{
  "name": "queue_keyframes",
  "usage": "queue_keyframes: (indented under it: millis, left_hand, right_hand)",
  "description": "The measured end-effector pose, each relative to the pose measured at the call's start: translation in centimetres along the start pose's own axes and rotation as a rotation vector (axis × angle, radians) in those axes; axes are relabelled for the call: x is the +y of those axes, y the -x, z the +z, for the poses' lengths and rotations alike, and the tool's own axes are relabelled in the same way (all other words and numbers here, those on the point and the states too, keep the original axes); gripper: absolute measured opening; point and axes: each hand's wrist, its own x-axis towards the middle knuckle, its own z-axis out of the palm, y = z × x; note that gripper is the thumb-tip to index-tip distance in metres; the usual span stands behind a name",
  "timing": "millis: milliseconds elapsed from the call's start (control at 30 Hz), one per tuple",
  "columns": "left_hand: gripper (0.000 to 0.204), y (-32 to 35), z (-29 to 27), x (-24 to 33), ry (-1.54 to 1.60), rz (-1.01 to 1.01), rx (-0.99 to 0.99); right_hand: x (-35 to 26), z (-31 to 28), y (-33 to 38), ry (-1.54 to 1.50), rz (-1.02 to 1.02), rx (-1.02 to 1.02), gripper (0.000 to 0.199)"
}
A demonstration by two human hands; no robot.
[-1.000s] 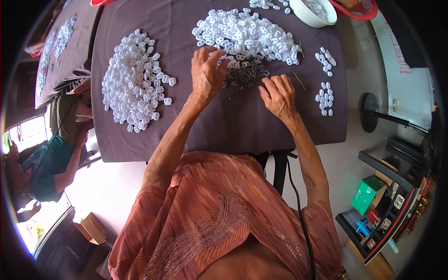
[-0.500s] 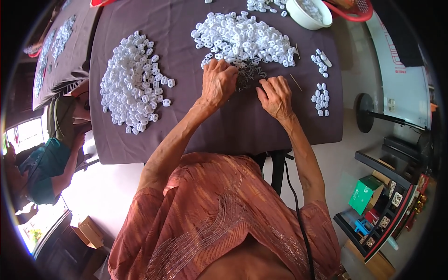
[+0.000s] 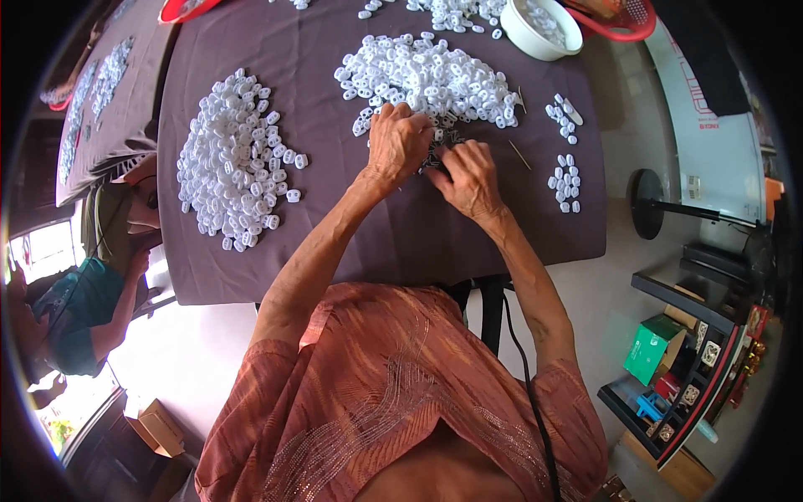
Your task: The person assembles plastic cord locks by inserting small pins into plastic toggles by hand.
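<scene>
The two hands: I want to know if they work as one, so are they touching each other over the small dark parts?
Touching. The head view shows the left hand and right hand meeting at the fingertips over the dark parts, with no cloth visible between them.

A large heap of small white plastic pieces [image 3: 238, 159] is seen at the left of the frame, spread on the dark purple cloth of the table [image 3: 401, 243]. A white bowl [image 3: 545, 29] holding more white pieces is placed at the upper right, just beside a red basket [image 3: 623, 21] at the top edge. Two small groups of white pieces [image 3: 566, 171] are laid out near the right end of the table. A black fan stand [image 3: 648, 203] is seen on the floor at the right, and a dark shelf [image 3: 694, 351] with a green box [image 3: 652, 351] at the lower right. Another person in a teal shirt [image 3: 71, 322] is seated at the left edge.
</scene>
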Motion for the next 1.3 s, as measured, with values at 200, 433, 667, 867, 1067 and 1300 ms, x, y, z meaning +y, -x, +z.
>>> queue_keyframes:
  millis: [200,433,667,867,1067,1300]
  left_hand:
    - [0.012,-0.2,-3.1,-0.8,0.885,-0.544,-0.094]
    - [0.012,0.8,-5.1,-1.0,1.420,-0.781,-0.090]
    - [0.011,1.3,-5.6,-0.6,1.523,-0.800,-0.124]
    - [0.011,1.0,-6.7,2.1,1.531,-0.739,-0.143]
    - [0.010,0.4,-8.4,3.6,1.491,-0.606,-0.151]
    - [0.013,0.2,-10.0,4.2,1.369,-0.512,-0.135]
  right_hand:
    - [-0.7,1.6,-2.0,-0.011,-0.079,-0.075,0.007]
    - [0.6,1.5,-2.6,-0.164,0.028,-0.093,0.006]
    - [0.8,-1.1,-3.5,-0.839,0.717,-0.185,0.015]
    - [-0.4,-3.1,-5.3,-1.228,0.776,-0.054,0.014]
    - [-2.5,-5.2,-7.4,-1.221,0.674,0.041,0.013]
    - [-3.9,-6.5,-8.0,-0.926,0.512,0.026,0.014]
